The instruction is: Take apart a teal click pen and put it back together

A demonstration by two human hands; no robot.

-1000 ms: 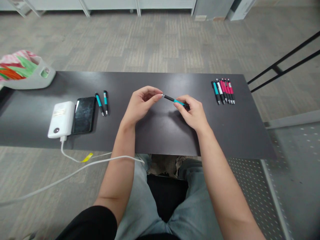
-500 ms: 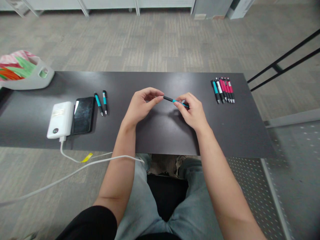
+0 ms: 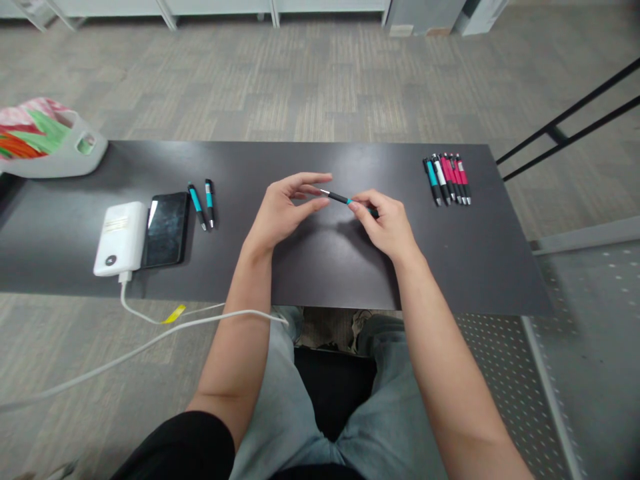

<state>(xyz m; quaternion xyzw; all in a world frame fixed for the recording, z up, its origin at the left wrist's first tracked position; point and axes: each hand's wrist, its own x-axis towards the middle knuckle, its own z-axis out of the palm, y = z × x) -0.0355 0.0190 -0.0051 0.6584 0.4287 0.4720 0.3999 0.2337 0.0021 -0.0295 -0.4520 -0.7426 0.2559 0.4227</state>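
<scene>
1. Left hand [image 3: 280, 213] fingers have spread since earlier, loosely open at the tip of the teal pen [image 3: 345, 199].
2. Right hand [image 3: 387, 223] pinches the pen's barrel, frame centre.
3. Step looks like mid-assembly; next move calls for regripping the tip.

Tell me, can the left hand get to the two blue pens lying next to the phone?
Probably yes. The left hand is open and holds nothing, and only bare table lies between it and the two blue pens beside the phone. The right hand alone holds the pen.

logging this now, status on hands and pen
Right hand pinching teal pen. Left hand open at its tip. Nothing between them.
</scene>
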